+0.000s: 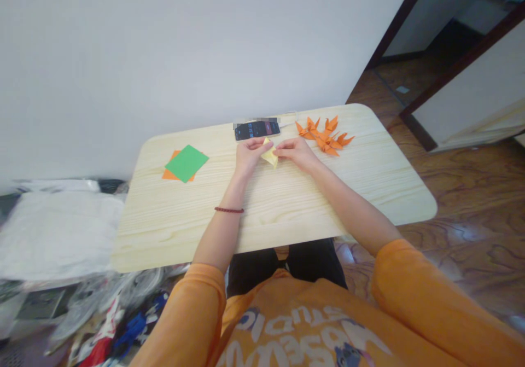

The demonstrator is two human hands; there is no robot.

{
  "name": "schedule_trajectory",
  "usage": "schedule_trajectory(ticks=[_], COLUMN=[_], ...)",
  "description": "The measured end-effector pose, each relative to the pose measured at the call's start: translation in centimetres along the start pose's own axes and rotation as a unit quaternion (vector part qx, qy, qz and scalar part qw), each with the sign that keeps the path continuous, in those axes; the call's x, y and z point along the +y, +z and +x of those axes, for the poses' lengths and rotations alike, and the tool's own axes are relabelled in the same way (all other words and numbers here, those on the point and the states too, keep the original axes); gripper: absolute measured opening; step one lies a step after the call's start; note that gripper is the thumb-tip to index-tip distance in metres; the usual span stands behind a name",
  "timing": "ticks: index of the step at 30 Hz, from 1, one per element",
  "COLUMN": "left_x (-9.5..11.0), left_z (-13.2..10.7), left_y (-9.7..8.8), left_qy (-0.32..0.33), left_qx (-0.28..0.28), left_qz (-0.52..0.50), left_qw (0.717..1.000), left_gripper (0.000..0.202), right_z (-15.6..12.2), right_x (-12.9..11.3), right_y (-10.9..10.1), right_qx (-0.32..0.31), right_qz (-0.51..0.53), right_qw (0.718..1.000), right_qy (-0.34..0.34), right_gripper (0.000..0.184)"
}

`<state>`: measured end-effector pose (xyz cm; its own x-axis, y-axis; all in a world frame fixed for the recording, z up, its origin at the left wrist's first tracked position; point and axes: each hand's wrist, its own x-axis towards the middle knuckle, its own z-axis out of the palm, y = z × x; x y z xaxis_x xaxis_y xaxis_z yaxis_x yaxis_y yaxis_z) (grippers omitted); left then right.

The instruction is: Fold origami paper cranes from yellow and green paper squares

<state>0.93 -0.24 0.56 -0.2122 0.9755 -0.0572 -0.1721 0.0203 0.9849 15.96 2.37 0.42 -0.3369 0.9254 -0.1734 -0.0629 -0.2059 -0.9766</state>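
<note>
Paper (269, 155), pale yellow and folded into a small pointed shape, is held over the pale wood counter (164, 219), close to its far edge. It is pinched from both sides, with the left grip (248, 156) closed on one side and the right grip (296, 153) closed on the other, so both grips are clenched on it. Whether the paper touches the counter cannot be told.

A black smartphone (257, 130) with a lit screen is laid just beyond the left grip, near the far edge. A cluster of orange origami cranes (324, 137) is placed just beyond and to the right of the right grip. Well to the left, a green paper sheet (186, 163) is laid over an orange paper sheet (172, 174). A dark red beaded bracelet (228, 210) is worn on the left wrist, and orange sleeves (410, 279) are seen at the bottom of the view, with dark trousers (283, 263) below the counter's near edge.
</note>
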Motion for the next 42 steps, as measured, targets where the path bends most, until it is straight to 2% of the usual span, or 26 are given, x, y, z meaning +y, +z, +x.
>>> schedule_trajectory(ticks=[13, 27, 42], left_x=[-0.06, -0.35, -0.62], left_z=[-0.24, 0.12, 0.28], left_y=[0.34, -0.01, -0.08], left_qy=[0.016, 0.013, 0.03], left_qx=[0.035, 0.036, 0.032], left_qz=[0.008, 0.016, 0.0], left_qw=[0.999, 0.999, 0.999], left_gripper=[0.027, 0.028, 0.026], right_z=[-0.08, -0.35, -0.33], right_x=[0.01, -0.3, -0.14], right_y=[0.16, 0.25, 0.28], right_qx=[0.015, 0.01, -0.007], right_qz=[-0.034, -0.037, -0.028], right_qw=[0.999, 0.999, 0.999], right_qy=[-0.034, -0.026, -0.028], right_gripper=[0.028, 0.023, 0.025])
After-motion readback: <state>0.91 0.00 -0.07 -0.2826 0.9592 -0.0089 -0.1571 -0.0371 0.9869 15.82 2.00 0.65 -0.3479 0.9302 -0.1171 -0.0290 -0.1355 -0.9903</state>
